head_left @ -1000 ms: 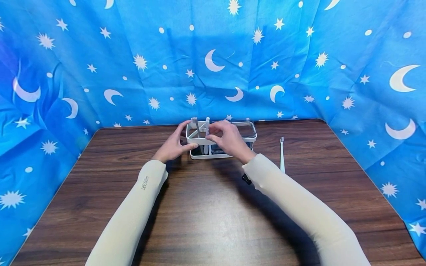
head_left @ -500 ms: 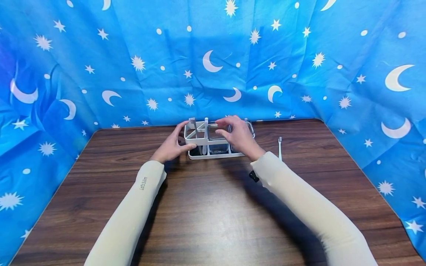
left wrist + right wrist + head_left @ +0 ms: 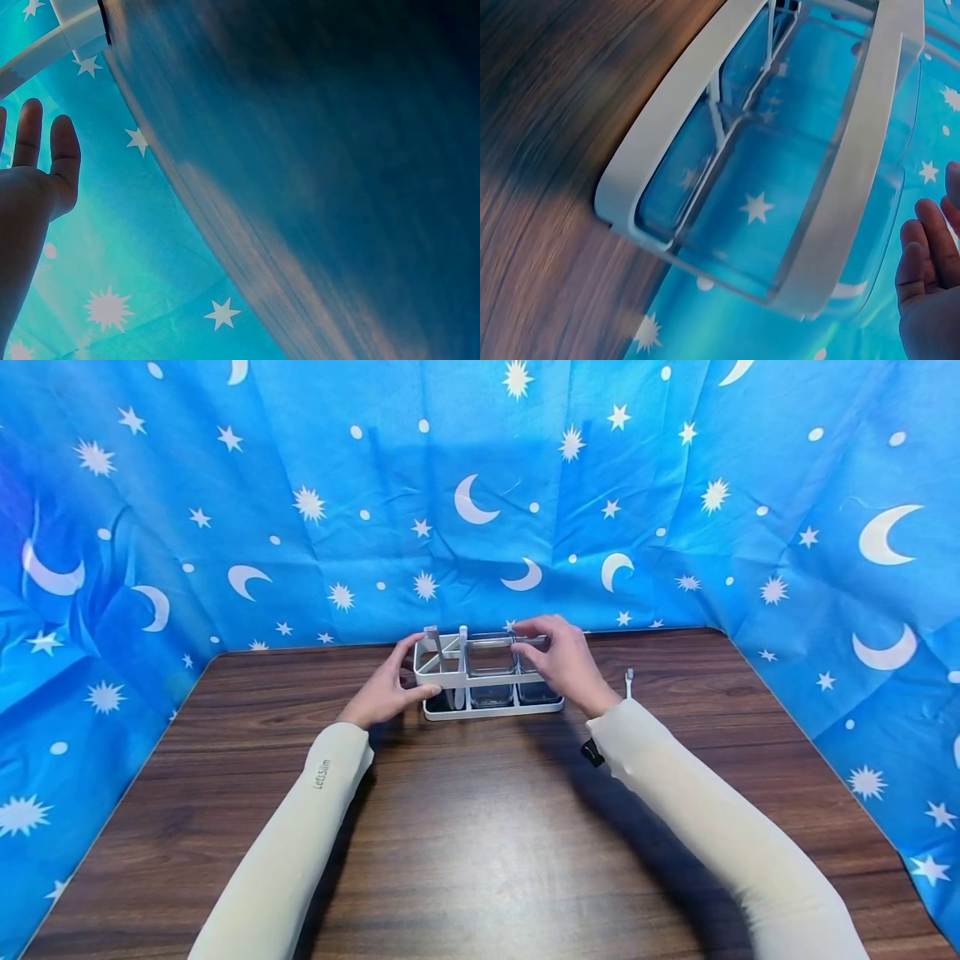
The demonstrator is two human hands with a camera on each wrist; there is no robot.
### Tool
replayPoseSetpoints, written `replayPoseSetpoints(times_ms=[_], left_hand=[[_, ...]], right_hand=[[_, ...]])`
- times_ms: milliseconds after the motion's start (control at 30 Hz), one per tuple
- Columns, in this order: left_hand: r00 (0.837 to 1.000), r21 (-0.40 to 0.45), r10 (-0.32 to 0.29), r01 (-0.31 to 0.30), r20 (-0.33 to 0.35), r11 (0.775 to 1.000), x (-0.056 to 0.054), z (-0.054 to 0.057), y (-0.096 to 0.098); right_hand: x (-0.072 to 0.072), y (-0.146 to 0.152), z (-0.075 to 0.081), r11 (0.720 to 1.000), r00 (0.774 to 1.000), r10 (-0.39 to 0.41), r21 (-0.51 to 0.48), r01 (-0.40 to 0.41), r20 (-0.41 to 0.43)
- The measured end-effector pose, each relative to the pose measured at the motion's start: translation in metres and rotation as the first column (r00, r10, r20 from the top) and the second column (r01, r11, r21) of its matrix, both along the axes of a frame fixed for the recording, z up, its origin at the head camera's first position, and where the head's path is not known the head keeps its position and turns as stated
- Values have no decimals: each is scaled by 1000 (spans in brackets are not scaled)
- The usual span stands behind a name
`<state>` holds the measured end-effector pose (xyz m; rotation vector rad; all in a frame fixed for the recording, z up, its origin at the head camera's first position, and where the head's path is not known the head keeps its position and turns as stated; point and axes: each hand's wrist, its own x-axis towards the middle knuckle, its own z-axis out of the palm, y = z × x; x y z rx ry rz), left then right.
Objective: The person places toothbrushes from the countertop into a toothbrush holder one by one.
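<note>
A white-framed toothbrush holder (image 3: pixel 491 680) stands near the table's back edge in the head view. Two toothbrushes stand upright in its left end, a grey one (image 3: pixel 437 647) and a white one (image 3: pixel 462 647). My left hand (image 3: pixel 382 692) grips the holder's left end, thumb at the front and fingers toward the back. Over the right end, my right hand (image 3: pixel 566 662) holds nothing, thumb and fingers apart. Clear cups (image 3: pixel 491 657) fill the middle and right compartments. In the right wrist view, the right fingers (image 3: pixel 930 225) are loosely bent beside the clear wall.
Right of the holder lies another toothbrush (image 3: pixel 629 679) on the wooden table (image 3: pixel 480 827), its lower part hidden behind my right sleeve (image 3: pixel 675 777). A blue curtain (image 3: pixel 375 468) with stars and moons hangs close behind the table and along both sides.
My right hand has let go of the white toothbrush and moved right along the holder to its right end. The left hand keeps its grip.
</note>
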<state>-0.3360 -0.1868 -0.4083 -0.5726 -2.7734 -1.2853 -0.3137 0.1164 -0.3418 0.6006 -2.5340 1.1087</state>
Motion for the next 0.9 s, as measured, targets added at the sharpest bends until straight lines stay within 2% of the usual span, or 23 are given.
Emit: replayPoseSetpoints(times_ms=[333, 900], left_hand=[[1000, -6, -3, 3, -2, 1000, 0, -1, -1], [1000, -5, -6, 6, 8, 1000, 1, 1, -1]], right_hand=[[-2, 28, 0, 998, 997, -67, 0, 68, -26], [1, 76, -5, 984, 984, -175, -17, 176, 29]])
